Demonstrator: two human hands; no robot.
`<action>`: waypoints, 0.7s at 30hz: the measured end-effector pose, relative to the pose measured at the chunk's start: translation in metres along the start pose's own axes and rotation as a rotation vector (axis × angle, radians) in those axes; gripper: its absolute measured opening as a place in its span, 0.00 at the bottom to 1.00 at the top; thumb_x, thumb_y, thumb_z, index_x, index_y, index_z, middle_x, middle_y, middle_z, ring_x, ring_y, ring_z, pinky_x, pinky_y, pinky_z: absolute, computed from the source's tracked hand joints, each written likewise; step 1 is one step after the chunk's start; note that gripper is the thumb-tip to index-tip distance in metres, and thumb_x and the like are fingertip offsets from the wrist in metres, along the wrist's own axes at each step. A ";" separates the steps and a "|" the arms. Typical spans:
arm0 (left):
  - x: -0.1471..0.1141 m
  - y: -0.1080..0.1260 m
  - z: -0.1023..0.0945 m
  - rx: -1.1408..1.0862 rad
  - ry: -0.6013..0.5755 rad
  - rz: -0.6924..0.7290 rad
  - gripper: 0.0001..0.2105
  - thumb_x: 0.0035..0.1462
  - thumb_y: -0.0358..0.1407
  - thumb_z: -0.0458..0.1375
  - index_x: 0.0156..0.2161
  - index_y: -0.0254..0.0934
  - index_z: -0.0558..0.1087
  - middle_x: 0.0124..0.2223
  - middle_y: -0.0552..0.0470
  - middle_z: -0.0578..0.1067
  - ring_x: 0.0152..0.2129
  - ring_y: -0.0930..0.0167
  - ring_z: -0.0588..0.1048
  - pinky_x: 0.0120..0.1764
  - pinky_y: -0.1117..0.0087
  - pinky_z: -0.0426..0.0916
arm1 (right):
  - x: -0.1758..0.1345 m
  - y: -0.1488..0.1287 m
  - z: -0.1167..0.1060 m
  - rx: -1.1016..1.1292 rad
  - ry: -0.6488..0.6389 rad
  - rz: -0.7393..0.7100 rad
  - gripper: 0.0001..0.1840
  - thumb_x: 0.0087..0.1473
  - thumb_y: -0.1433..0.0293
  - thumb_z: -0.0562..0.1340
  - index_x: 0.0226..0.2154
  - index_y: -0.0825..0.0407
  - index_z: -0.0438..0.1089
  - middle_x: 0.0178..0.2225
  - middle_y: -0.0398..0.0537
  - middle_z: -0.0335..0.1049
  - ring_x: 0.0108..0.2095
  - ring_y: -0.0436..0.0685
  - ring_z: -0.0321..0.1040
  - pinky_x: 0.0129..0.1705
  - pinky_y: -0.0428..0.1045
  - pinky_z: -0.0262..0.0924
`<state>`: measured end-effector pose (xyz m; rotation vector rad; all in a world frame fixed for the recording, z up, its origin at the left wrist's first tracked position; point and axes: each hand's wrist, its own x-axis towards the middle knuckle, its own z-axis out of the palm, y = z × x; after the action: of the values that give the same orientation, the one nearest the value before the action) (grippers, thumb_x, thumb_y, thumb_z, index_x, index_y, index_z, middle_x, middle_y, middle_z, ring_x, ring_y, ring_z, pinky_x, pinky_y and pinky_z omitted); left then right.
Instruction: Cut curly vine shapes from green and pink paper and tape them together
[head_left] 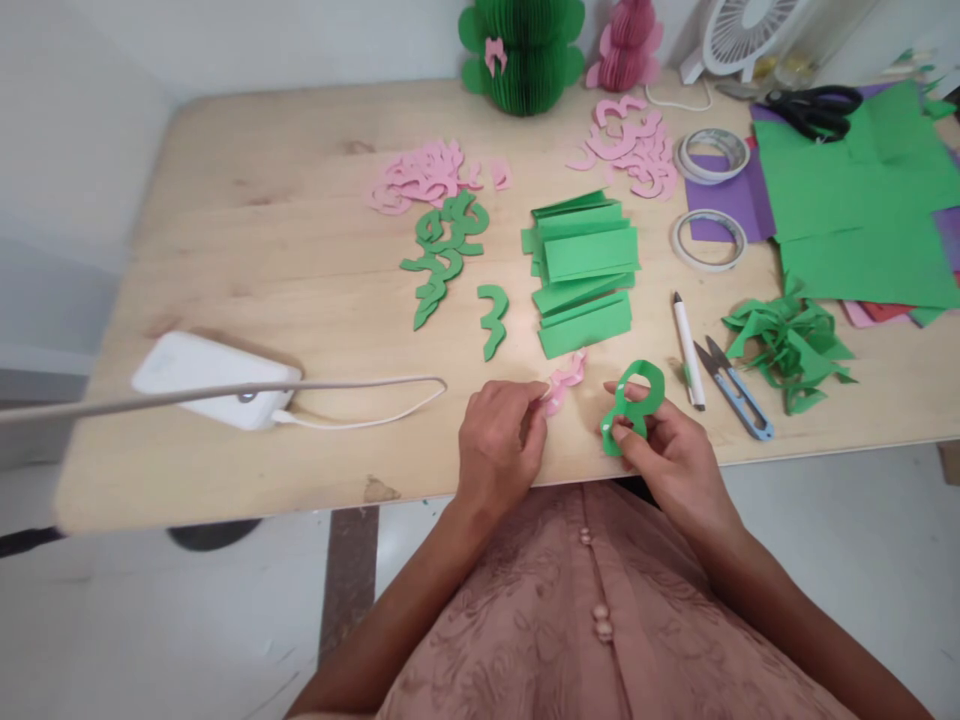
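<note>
Close to the table's front edge, my left hand (499, 440) has its thumb and forefinger closed at the end of a wavy pink paper cutout (571, 372). My right hand (679, 455) pinches a green paper cutout (655, 383) shaped like a figure eight, with small pale spots on its lower part. Just beyond my hands lie a wavy green paper strip (495, 322) and a stack of folded green paper pieces (589, 255). A white marker (688, 350) and blue-handled thread snips (739, 395) are right of my right hand.
Pink cutouts (424, 175) and green cutouts (442, 245) lie at centre-left. Tape rolls (709, 240), green scraps (795, 345), green sheets (847, 220) and black scissors (817, 108) are on the right. A white power bank (217, 375) with a cable sits left. Honeycomb paper figures (525, 60) stand behind.
</note>
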<state>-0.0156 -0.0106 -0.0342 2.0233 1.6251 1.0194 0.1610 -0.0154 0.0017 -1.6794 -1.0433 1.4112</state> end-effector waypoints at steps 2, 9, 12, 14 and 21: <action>0.000 0.000 0.000 0.000 -0.002 -0.002 0.08 0.56 0.26 0.54 0.41 0.37 0.71 0.35 0.50 0.77 0.36 0.65 0.73 0.39 0.63 0.67 | 0.000 0.000 0.000 0.001 -0.005 0.006 0.19 0.45 0.66 0.64 0.43 0.50 0.70 0.29 0.44 0.71 0.29 0.53 0.69 0.24 0.47 0.60; 0.000 0.001 -0.001 -0.002 -0.003 0.002 0.08 0.56 0.26 0.54 0.41 0.37 0.71 0.35 0.49 0.77 0.35 0.65 0.73 0.39 0.63 0.67 | 0.001 0.001 -0.001 -0.008 -0.019 -0.020 0.18 0.46 0.66 0.64 0.42 0.49 0.70 0.30 0.45 0.72 0.29 0.53 0.69 0.24 0.47 0.61; 0.000 0.001 -0.001 -0.004 -0.007 0.001 0.09 0.56 0.26 0.54 0.41 0.37 0.71 0.35 0.49 0.76 0.35 0.65 0.72 0.39 0.63 0.67 | 0.000 0.000 -0.001 -0.005 -0.013 -0.024 0.18 0.46 0.67 0.64 0.42 0.49 0.70 0.29 0.44 0.71 0.27 0.53 0.68 0.24 0.47 0.61; 0.000 0.001 -0.001 -0.004 -0.010 0.000 0.09 0.55 0.26 0.54 0.41 0.37 0.70 0.35 0.49 0.76 0.36 0.65 0.72 0.39 0.63 0.67 | 0.000 0.000 -0.001 -0.004 -0.012 -0.017 0.18 0.46 0.67 0.65 0.43 0.50 0.69 0.28 0.44 0.70 0.27 0.52 0.67 0.24 0.47 0.61; 0.000 0.002 -0.002 0.006 -0.014 0.022 0.10 0.55 0.25 0.54 0.41 0.37 0.70 0.36 0.49 0.76 0.36 0.65 0.73 0.40 0.62 0.68 | 0.000 0.002 0.000 0.013 -0.007 -0.001 0.22 0.45 0.65 0.65 0.45 0.51 0.69 0.32 0.45 0.71 0.28 0.52 0.67 0.25 0.47 0.61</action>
<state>-0.0156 -0.0115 -0.0310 2.0523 1.6044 1.0071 0.1608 -0.0161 0.0000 -1.6662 -1.0367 1.4215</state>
